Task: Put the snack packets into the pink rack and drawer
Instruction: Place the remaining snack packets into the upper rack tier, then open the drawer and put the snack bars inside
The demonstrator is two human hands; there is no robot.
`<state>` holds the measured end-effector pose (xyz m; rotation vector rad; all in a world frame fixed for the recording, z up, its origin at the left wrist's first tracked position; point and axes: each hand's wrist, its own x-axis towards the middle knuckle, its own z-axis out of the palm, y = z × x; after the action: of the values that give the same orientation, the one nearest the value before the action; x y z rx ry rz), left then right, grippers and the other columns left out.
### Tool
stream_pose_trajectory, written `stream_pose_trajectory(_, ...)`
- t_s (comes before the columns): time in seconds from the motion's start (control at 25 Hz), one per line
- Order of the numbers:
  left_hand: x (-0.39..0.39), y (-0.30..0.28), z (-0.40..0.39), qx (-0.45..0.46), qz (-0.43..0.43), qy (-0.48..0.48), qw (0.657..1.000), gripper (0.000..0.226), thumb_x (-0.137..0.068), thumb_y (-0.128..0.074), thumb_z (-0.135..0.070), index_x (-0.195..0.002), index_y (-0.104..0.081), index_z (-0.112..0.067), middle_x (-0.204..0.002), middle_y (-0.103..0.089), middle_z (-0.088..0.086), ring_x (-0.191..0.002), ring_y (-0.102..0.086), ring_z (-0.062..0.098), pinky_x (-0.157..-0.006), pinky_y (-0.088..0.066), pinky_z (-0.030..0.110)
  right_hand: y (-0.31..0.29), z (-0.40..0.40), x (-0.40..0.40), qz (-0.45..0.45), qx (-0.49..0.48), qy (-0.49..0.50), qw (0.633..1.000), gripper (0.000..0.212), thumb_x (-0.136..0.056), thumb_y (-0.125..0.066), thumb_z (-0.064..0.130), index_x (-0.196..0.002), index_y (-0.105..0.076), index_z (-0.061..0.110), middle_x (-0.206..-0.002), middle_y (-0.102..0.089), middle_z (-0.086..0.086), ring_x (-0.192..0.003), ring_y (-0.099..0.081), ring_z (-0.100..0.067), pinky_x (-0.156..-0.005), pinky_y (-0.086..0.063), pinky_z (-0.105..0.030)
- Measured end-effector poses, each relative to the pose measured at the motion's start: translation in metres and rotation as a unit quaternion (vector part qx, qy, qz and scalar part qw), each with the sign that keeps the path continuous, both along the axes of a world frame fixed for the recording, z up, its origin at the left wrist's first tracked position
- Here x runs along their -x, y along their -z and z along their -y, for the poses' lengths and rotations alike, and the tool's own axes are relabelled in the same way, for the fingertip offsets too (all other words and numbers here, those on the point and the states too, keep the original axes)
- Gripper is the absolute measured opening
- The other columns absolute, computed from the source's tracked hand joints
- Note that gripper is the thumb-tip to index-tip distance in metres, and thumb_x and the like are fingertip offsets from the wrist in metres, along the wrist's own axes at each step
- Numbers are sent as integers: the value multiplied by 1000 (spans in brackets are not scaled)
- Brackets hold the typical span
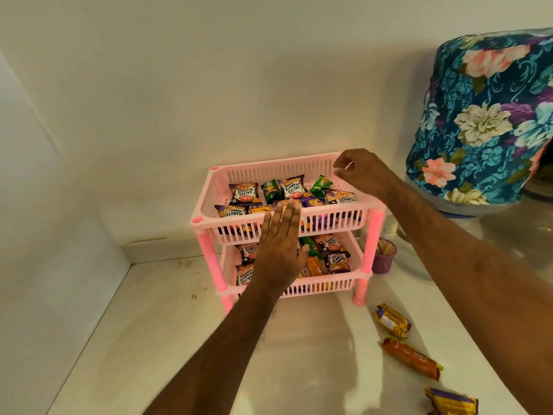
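Note:
A pink two-tier rack (209,205) stands on the white counter against the wall. Both tiers hold several snack packets, among them salted peanuts packs (244,193) on top. My left hand (279,247) lies flat with fingers spread against the front of the rack, fingertips at the top tier's rim. My right hand (363,172) hovers over the top tier's back right corner, fingers loosely curled, holding nothing. On the counter to the right lie a yellow-purple packet (392,320), an orange biscuit packet (411,357) and another yellow-purple packet (452,402).
A large container under a floral cloth cover (484,115) stands at the right. A small purple cup of toothpicks (384,256) sits beside the rack's right leg. The wall corner closes in on the left.

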<state>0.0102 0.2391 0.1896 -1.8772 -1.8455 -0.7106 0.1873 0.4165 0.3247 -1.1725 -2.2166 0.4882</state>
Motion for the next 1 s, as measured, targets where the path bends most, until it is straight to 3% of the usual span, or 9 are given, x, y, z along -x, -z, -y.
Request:
stream_pose_trajectory(0.16,2,1,6,6,-5,22,1000,83,-95,-57,-32,-161,-14,-6,-170,-9,12,-158,1,29,-127,-12,53,27,39,-20,-88,-86,50,991,7,-96,-61,35,-97,-59,28,-88,-54,10,-82,-54,-11,-85,-51,-46)
stream_pose_trajectory(0.36,0,30,24,21,22,71,997,76,-98,-55,-25,-160,-17,-2,-169,-13,15,-158,-4,30,-126,-17,53,98,88,-48,-139,-74,94,983,14,-100,-55,39,-92,-48,29,-83,-54,7,-81,-56,-19,-85,-51,-58)
stream_pose_trajectory(0.52,-11,73,43,86,71,118,987,76,-95,-59,-19,-159,-21,-3,-169,-14,13,-158,-6,28,-126,-18,51,168,121,-61,-90,-68,111,987,15,-101,-57,29,-90,-46,27,-86,-48,14,-82,-48,-12,-80,-48,-53)
stream_pose_trajectory(0.64,-27,105,56,170,85,134,973,78,-96,-55,-21,-160,-15,-4,-170,-7,11,-158,0,26,-128,-12,46,221,147,-78,-30,-16,130,991,7,-99,-61,25,-98,-57,18,-98,-58,1,-89,-57,-22,-83,-47,-51)
stream_pose_trajectory(0.8,-46,142,70,247,77,131,957,78,-99,-49,-29,-161,-7,-7,-170,1,10,-158,5,25,-129,-6,44,272,188,-96,116,21,127,985,38,-101,-45,44,-125,-61,19,-123,-63,-5,-113,-60,-29,-96,-42,-44)
stream_pose_trajectory(1.0,-81,173,83,313,86,125,938,77,-102,-46,-35,-162,-3,-10,-170,4,8,-158,6,25,-127,3,38,308,230,-134,202,-1,100,974,60,-101,-39,54,-142,-54,13,-141,-55,-9,-131,-51,-30,-109,-39,-43)
